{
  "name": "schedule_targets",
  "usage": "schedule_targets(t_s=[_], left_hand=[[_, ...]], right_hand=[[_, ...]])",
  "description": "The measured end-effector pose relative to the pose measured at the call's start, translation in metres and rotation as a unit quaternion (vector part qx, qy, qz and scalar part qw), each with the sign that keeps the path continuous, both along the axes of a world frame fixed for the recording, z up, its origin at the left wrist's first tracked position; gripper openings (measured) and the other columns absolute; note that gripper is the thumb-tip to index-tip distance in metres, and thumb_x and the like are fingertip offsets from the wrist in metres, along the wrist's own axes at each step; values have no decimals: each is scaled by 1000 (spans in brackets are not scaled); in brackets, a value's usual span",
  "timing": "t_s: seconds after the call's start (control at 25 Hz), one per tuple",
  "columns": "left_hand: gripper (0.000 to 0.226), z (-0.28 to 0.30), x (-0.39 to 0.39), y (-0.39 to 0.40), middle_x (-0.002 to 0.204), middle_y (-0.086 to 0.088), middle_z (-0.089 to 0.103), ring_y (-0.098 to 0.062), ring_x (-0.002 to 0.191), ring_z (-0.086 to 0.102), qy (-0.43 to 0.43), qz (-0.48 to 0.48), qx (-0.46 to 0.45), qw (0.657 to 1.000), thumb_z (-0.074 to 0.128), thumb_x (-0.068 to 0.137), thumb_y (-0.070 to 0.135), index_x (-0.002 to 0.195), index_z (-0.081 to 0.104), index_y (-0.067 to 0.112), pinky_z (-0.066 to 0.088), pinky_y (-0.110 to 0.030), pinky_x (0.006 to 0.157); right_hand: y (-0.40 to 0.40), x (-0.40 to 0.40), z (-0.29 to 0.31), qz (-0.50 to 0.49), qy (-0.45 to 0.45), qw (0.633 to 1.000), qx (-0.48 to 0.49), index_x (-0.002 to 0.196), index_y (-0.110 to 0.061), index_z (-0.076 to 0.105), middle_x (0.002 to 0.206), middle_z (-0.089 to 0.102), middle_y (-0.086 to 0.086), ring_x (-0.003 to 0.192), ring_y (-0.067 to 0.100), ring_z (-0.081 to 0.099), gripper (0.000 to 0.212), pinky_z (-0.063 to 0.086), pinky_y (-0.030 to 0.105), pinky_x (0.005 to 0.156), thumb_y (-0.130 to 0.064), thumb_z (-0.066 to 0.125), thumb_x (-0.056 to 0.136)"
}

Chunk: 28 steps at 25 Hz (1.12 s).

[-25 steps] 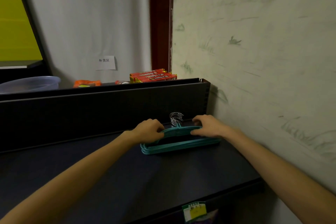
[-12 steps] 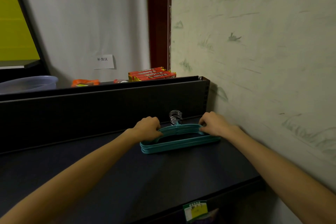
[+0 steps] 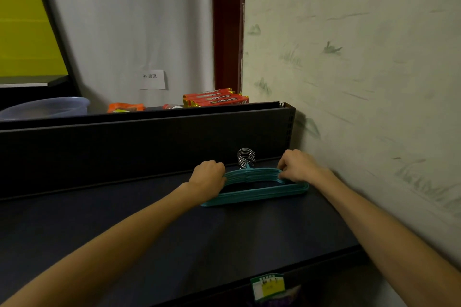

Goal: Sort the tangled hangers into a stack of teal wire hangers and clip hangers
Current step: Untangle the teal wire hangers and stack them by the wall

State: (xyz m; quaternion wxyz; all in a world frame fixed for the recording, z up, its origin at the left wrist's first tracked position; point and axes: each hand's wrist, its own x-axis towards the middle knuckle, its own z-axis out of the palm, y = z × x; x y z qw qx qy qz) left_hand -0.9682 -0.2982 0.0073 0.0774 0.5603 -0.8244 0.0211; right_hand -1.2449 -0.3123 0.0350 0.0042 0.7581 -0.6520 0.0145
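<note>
Teal wire hangers [image 3: 254, 183] are being squared into 1 stack: left hand [image 3: 208, 177] and right hand [image 3: 296, 166], now further apart, are gripping its shoulders near the dark shelf's [image 3: 174, 244] back right corner; no clip hangers visible.

Matt teal-coated hangers [image 3: 254, 193] with shiny metal hooks [image 3: 245, 157] lie on a matt dark shelf [image 3: 174, 232].

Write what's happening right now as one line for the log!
left hand: grips teal hangers' left shoulder | right hand: grips right shoulder | teal hangers: stacked flat on dark shelf, hooks toward back | clip hangers: none visible
</note>
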Motion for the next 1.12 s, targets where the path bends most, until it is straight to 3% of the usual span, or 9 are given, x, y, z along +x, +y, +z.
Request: schedule_targets(t_s=[0.08,0.16,0.24,0.32,0.48,0.64,0.8,0.96,1.12], left_hand=[[37,-3,1,5,78,-1,62,-20,70,62,11,6,8,1000,43,104,45,90,63,16,50,-35,61],[55,-4,9,9,106,-5,70,-22,93,67,67,2,56,996,29,102,61,117,64,21,54,-38,78],[74,-4,28,16,154,-7,45,-26,137,46,89,-2,79,993,18,98,71,151,41,25,36,-46,113],[80,-6,58,31,167,-4,14,-25,153,18,57,9,57,997,11,95,75,159,21,28,8,-48,125],[84,-15,159,76,169,-4,0,-23,155,4,9,43,-14,999,6,92,78,160,12,29,-6,-52,124],[82,-14,301,139,168,-6,5,-24,155,7,-20,123,-78,989,7,94,76,159,17,26,-8,-53,123],[77,-1,479,225,164,-6,25,-26,151,23,6,225,-161,961,12,98,70,153,36,21,3,-53,124],[78,4,644,312,164,-6,24,-27,150,21,46,374,-129,917,15,97,71,153,34,20,6,-51,124],[75,-4,774,382,163,-8,25,-28,150,23,48,465,-99,878,28,98,68,154,31,18,14,-50,123]], right_hand=[[-2,-1,-2,4,-1,1000,27,115,-24,74,111,74,-3,98,17,67,31,56,35,83,-41,72,89],[2,1,-4,4,-15,998,54,134,-19,59,126,67,3,110,23,64,62,54,39,91,-60,64,88],[11,12,-7,-12,-64,998,9,149,-15,40,145,53,9,130,29,52,86,46,46,105,-74,50,88],[28,39,-14,-13,-88,993,-83,156,-15,26,159,35,8,147,30,30,89,29,51,118,-74,37,91],[69,140,-25,54,-100,978,-173,157,-14,23,163,24,9,153,29,10,84,12,52,123,-69,35,95],[105,289,-34,146,-163,943,-251,152,-12,33,158,32,10,152,29,14,76,16,52,123,-63,37,95],[155,481,-32,242,-281,883,-289,147,-12,41,155,37,8,152,26,18,65,22,50,122,-52,46,96],[203,658,-34,329,-307,859,-246,147,-12,43,153,40,7,151,25,21,64,21,45,122,-51,50,96],[226,803,-34,385,-270,873,-132,150,-15,38,155,40,4,150,25,19,69,18,41,123,-49,59,94]])
